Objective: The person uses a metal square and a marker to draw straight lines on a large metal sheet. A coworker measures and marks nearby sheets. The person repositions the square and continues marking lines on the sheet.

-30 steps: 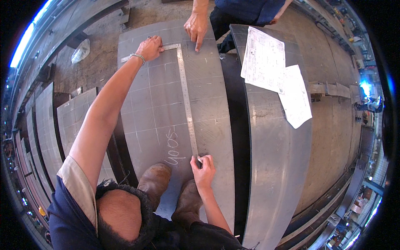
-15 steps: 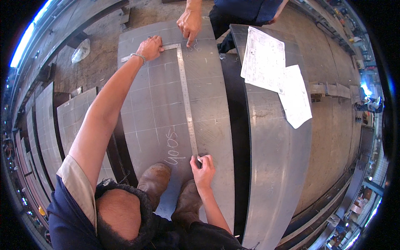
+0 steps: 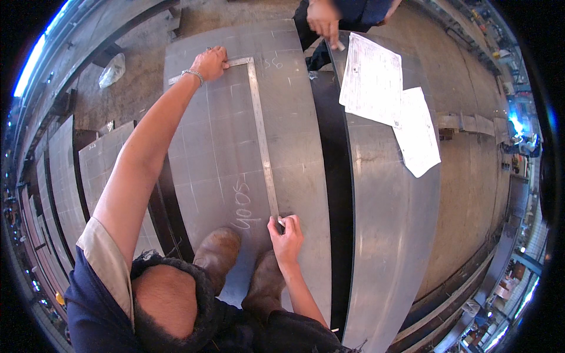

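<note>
A metal framing square (image 3: 259, 112) lies flat on a grey steel plate (image 3: 306, 176) marked with chalk lines and writing. Its short leg runs under my left hand (image 3: 210, 63), whose fingers are curled over it at the far end of the plate. At the near end of the long leg, my right hand (image 3: 286, 241) pinches a short white stick of chalk (image 3: 281, 222), knuckles down by the steel. My two brown boots (image 3: 219, 256) stand on the same plate, left of and behind my right hand.
A co-worker's hand (image 3: 323, 19), blurred, holds a small white piece beyond the far right corner. Paper drawings (image 3: 372, 76) lie on a second steel plate (image 3: 388, 223) at right, across a dark gap (image 3: 338, 200). More plates (image 3: 112, 162) lie left; welding light (image 3: 515, 125) glows far right.
The co-worker's hand has lifted off the far end of my plate and moved right, towards the papers. My hands and the framing square hold nearly the same place on the plate.
</note>
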Demonstrator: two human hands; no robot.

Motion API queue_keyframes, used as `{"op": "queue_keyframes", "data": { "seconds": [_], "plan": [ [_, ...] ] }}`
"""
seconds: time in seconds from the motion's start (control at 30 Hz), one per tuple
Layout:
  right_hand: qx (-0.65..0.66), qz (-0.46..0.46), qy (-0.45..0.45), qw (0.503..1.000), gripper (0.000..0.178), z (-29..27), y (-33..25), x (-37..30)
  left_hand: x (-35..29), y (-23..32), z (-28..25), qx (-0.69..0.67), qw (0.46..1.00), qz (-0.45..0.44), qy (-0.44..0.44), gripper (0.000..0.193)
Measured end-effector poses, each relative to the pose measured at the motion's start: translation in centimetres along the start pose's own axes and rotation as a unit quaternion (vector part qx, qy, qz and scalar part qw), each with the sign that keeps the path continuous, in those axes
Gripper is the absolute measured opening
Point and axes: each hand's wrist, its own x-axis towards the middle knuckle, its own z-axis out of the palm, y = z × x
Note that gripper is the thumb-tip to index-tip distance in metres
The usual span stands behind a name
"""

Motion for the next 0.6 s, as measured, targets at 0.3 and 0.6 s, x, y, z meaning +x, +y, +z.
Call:
{"op": "queue_keyframes", "data": {
  "seconds": [0.3,0.6],
  "plan": [
    [0.01,0.004,0.004,1.0,0.027,0.11,0.04,-0.03,0.05,-0.09,0.01,-0.003,1.0,-0.002,-0.003,0.023],
    [0.001,-0.011,0.01,1.0,0.024,0.21,0.35,-0.15,-0.24,0.51,-0.57,-0.021,1.0,-0.015,-0.001,0.023]
  ]
}}
